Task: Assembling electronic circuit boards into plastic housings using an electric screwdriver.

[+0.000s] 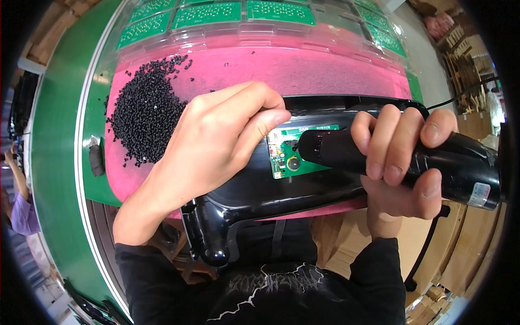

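on the soft pink mat (233,64), which covers a part of the smooth green counter (59,108), we see a wide black shell (254,187) of glossy plastic, with rounded edges and a tube-like part pointing to the person. inside this shell lies the green circuit board (283,143), flat and angular, with small components and one round metallic piece.

the right hand (400,149) is gripping a thick black tool (336,149), cylindrical and narrower toward its tip, with a pale label at its rear end. we notice that this tip is over the board and hides a part of it. the left hand (211,130) has curled fingers, and its thumb meets the forefinger near the upper left corner of the board; we cannot tell if something small is between them.

to the left, we find a grainy heap of tiny black pieces (146,111), loosely spread. behind the mat, clear plastic trays (257,40) with thin walls carry more green boards (206,15).
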The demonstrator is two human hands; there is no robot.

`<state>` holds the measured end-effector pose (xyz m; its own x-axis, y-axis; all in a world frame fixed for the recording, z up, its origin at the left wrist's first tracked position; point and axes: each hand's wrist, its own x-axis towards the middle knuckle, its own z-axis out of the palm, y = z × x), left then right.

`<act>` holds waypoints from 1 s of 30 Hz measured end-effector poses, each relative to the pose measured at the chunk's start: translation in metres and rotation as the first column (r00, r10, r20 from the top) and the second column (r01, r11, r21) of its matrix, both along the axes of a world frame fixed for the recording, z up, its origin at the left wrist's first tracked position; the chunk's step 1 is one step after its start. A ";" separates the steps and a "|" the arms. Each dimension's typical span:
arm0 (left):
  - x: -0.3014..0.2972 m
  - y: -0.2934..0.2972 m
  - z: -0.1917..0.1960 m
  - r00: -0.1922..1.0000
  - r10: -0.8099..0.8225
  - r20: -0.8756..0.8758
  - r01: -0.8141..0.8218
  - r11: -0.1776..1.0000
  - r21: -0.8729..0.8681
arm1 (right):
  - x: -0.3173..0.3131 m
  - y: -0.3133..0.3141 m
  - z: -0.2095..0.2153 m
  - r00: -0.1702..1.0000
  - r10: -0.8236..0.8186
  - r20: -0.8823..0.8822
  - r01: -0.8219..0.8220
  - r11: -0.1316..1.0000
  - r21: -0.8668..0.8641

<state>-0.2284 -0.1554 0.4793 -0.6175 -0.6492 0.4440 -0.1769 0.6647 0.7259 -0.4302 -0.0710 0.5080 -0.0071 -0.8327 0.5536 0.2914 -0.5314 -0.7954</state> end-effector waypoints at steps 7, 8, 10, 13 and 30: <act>0.007 0.000 0.010 0.975 -0.012 0.222 0.003 0.999 0.040 | 0.015 0.000 0.003 0.983 -0.161 -0.084 0.169 0.982 0.090; 0.007 -0.001 0.007 0.976 -0.011 0.218 0.001 0.999 0.042 | 0.019 -0.001 0.005 0.973 -0.216 -0.084 0.225 0.966 0.127; 0.007 -0.001 -0.003 0.992 -0.009 0.128 0.008 1.000 0.009 | 0.028 -0.005 0.009 0.976 -0.192 -0.103 0.207 0.963 0.170; 0.009 -0.003 -0.006 0.992 -0.055 0.110 0.045 0.995 0.090 | 0.026 -0.021 0.010 0.979 -0.112 -0.168 0.137 0.980 0.143; 0.013 -0.004 -0.003 0.950 -0.160 0.268 0.145 0.987 0.075 | 0.031 -0.026 0.012 0.979 0.007 -0.202 0.027 0.986 0.163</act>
